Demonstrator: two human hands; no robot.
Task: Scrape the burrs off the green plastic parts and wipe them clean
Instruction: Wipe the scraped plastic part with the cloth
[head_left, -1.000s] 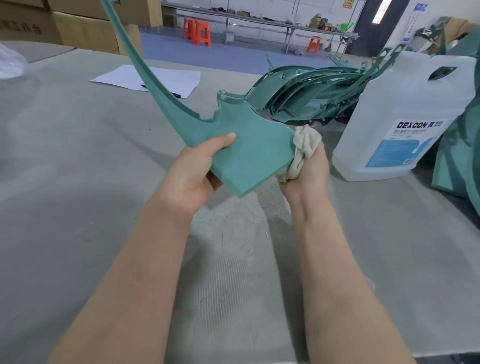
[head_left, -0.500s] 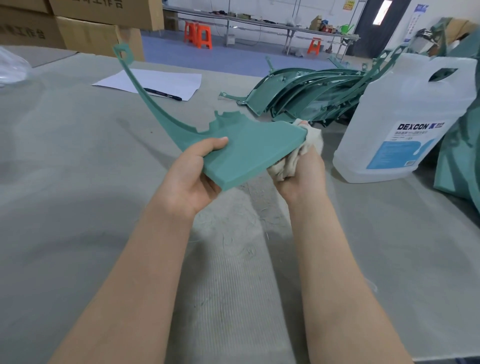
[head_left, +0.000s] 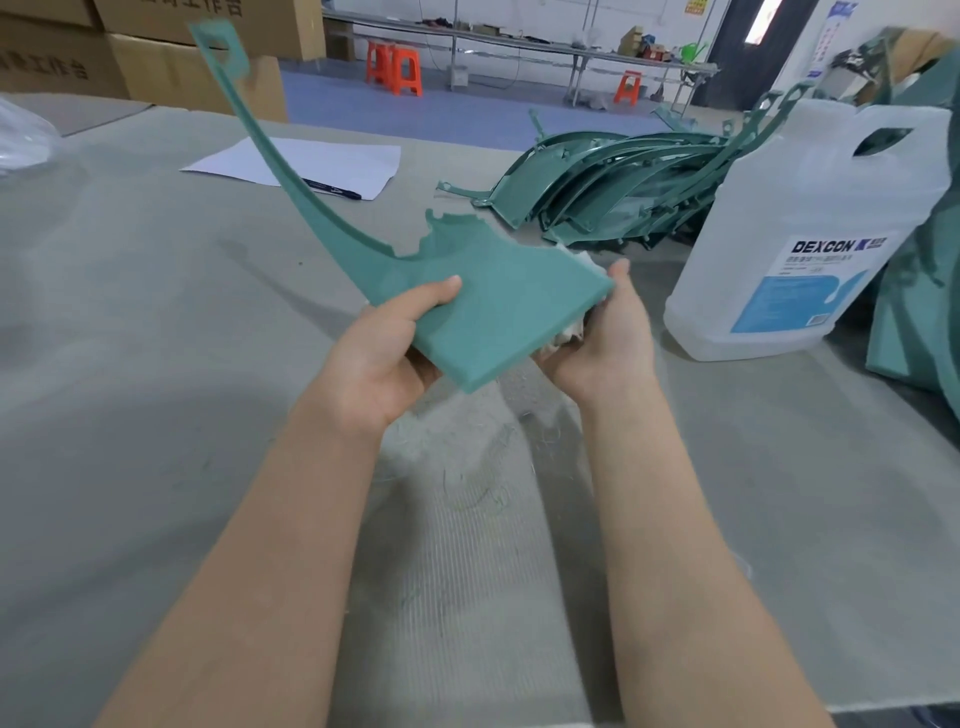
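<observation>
**Holding a green part above the desk, cloth under its right corner**

Left hand (head_left: 379, 358) grips the part (head_left: 488, 306) at its broad end, thumb lying on the upper face and fingers curled beneath. The part is held clear of the desk (head_left: 156, 364), its wide panel tilted toward the camera and its narrow curved arm rising up and to the left, ending in a slotted tab.

Right hand (head_left: 602, 343) sits at the panel's right corner, fingers curled round a white cloth (head_left: 571, 330). The cloth is mostly hidden under the panel; only scraps show at the edge, touching the part.

Fine shavings (head_left: 478, 457) lie on the desk below the hands. A stack of like green parts (head_left: 613, 182) rests further back, just beside a translucent jug (head_left: 826, 223) labelled DEXCON. A paper sheet (head_left: 311, 161) with a pen (head_left: 332, 188) on it lies at the far left, behind the raised arm. Cardboard boxes (head_left: 171, 67) stand beyond the desk.
</observation>
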